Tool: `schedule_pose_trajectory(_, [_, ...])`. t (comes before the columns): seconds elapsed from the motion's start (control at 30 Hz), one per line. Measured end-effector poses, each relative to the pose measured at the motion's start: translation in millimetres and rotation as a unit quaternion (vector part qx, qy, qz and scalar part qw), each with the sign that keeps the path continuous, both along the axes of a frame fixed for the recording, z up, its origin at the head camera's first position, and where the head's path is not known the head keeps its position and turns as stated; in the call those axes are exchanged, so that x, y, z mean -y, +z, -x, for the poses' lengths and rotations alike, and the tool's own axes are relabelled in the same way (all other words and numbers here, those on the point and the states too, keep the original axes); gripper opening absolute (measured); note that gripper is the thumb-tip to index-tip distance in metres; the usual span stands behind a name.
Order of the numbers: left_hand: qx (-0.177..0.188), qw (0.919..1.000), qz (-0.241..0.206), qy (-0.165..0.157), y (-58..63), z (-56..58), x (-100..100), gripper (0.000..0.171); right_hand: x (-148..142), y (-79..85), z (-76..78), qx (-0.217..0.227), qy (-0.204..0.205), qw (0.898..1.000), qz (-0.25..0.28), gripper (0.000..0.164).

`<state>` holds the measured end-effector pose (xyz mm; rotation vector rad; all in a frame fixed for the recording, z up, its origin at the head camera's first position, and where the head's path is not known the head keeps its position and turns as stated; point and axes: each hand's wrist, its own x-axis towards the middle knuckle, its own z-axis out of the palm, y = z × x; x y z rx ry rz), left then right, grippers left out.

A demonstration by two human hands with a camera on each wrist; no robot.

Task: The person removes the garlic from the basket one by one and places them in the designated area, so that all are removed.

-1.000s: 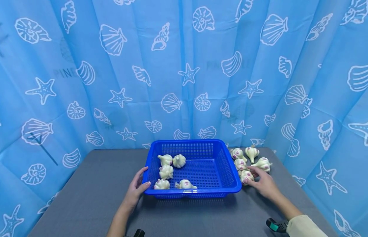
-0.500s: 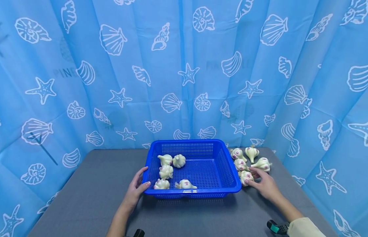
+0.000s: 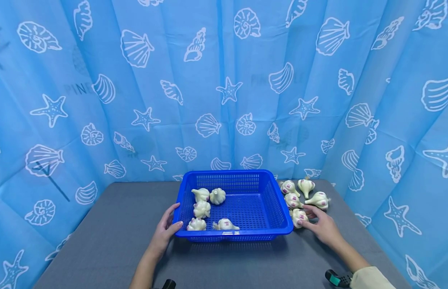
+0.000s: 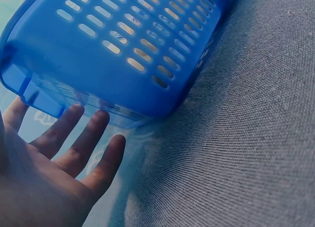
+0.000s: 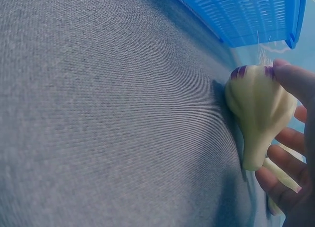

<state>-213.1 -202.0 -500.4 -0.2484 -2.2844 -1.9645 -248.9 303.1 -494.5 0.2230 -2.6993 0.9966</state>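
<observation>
A blue plastic basket (image 3: pixel 242 232) with perforated sides stands on the table. My left hand (image 3: pixel 164 230) grips its left end, with the thumb at the front corner. The left wrist view shows the other fingers (image 4: pixel 101 119) spread against the basket's end. Several white garlic bulbs lie inside, mostly along the left, including one bulb (image 3: pixel 225 224) near the front wall. Just right of the basket, my right hand (image 3: pixel 323 228) holds a garlic bulb (image 5: pixel 258 101) between thumb and fingers. That bulb is low at the table, its root end towards the basket.
Several more garlic bulbs lie behind the right hand, among them an upright-looking bulb (image 3: pixel 306 186) and one on its side (image 3: pixel 318 200). The grey cloth-covered table (image 3: pixel 126 216) meets a blue seashell-print curtain (image 3: pixel 227 132) at the back and sides.
The garlic bulb under my right hand has turned slightly between the fingers. My left hand and the basket have stayed in place.
</observation>
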Motion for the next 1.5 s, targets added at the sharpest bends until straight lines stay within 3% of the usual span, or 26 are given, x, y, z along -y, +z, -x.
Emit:
schedule_pose_trajectory(0.4, [-0.008, 1.0000, -0.002, -0.002, -1.0, 1.9, 0.0, 0.058, -0.2, -0.9, 0.4, -0.017, 0.009, 1.000, 0.009, 0.056])
schedule_pose_trajectory(0.77, [0.002, 1.0000, -0.007, -0.001, -1.3, 2.1, -0.3, 0.058, 0.8, 3.8, 2.5, -0.069, 0.002, 0.997, 0.025, 0.042])
schedule_pose_trajectory(1.2, [0.001, 1.0000, -0.006, -0.001, -0.4, 2.5, 0.2, 0.057, 11.3, 27.6, -0.2, -0.129, -0.022, 0.985, 0.117, 0.025])
schedule_pose_trajectory(1.5, [0.001, 1.0000, -0.006, 0.000, -0.4, 2.0, 0.7, 0.057, 21.6, 48.8, -2.1, -0.106, -0.032, 0.985, 0.132, 0.032])
